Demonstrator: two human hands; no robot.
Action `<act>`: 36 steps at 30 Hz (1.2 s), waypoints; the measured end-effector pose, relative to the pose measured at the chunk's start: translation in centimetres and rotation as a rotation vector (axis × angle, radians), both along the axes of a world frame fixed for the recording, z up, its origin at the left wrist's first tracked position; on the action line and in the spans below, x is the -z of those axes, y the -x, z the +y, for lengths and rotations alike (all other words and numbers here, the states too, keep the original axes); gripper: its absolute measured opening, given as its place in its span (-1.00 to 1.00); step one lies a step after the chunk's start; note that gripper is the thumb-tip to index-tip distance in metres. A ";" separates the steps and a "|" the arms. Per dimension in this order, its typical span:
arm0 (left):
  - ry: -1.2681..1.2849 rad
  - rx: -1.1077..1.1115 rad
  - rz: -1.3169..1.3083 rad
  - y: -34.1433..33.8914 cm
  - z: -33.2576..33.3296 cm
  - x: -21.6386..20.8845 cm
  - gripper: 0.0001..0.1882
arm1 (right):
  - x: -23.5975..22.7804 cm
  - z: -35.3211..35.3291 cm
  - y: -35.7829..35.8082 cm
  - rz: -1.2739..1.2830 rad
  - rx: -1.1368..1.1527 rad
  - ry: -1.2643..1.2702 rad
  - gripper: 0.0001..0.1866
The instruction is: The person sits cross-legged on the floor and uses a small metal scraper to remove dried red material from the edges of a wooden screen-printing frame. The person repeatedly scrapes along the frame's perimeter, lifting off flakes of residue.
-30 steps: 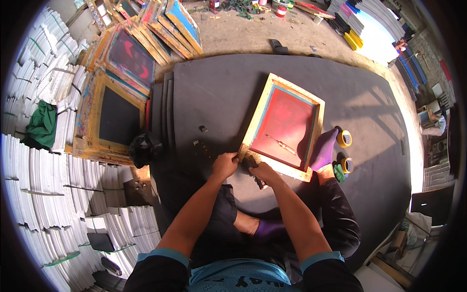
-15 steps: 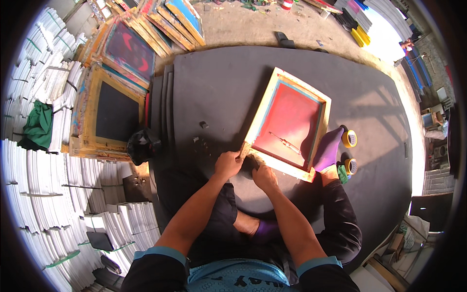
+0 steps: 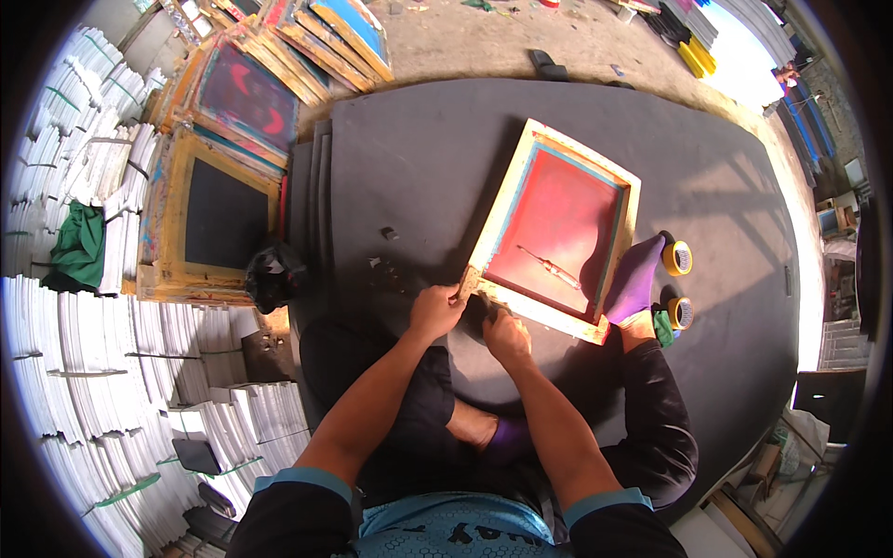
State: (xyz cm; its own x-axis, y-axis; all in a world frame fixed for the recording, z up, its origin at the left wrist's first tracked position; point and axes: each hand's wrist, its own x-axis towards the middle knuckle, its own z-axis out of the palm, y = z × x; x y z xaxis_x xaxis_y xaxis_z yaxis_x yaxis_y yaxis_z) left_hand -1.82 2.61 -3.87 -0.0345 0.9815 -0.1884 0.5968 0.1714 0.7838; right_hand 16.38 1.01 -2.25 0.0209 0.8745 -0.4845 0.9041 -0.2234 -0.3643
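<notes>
A wooden screen-printing frame [image 3: 499, 216] with red mesh lies tilted on the dark mat, its near-left corner pointing at me. My left hand [image 3: 437, 313] is closed round that corner, thumb and fingers pinching the wood. Just right of it, my right hand [image 3: 508, 337] is curled closed against the near rail. A dark shape shows beside its fingers, but what it grips is hidden. On the red mesh rests a screwdriver [image 3: 561, 273] with a pale, see-through handle. My purple-socked foot [image 3: 635, 282] touches the frame's right side.
Two yellow tape rolls [image 3: 680, 258] stand right of my foot, with a green cloth [image 3: 662, 327] beside them. A black plastic bag [image 3: 273, 277] sits at the mat's left edge. More printing frames [image 3: 158, 244] lean at the left, near tall white stacks [image 3: 70, 358]. Black footwear [image 3: 548, 66] lies beyond the mat.
The view has shifted slightly. Both hands stay at the same corner and near rail of the frame; the right hand's fingers have turned only a little. The screwdriver stays on the mesh.
</notes>
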 end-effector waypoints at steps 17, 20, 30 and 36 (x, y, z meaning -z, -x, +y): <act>-0.106 0.052 0.436 -0.7 -1.2 -1.5 -0.46 | 0.1 0.0 -0.3 0.412 0.151 0.087 -0.67; -0.083 0.057 0.457 -1.1 -1.2 -2.1 -0.48 | 0.3 -0.4 0.1 0.604 0.305 0.166 -0.69; -0.098 0.062 0.498 -1.0 -1.4 -1.7 -0.51 | -2.2 0.4 0.5 0.529 0.314 0.309 -0.67; -0.028 0.111 0.452 -1.2 -0.9 -2.4 -0.47 | -4.5 2.7 -0.6 -0.087 -0.172 0.093 -0.47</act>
State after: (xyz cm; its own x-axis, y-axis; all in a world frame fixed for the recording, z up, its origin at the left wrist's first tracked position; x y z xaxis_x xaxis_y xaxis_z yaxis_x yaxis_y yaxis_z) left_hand -0.63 1.66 -1.51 -0.0016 0.9884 -0.1519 0.8930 0.0697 0.4446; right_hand 16.99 3.72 2.22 -0.0794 0.8202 -0.5666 0.9591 -0.0921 -0.2678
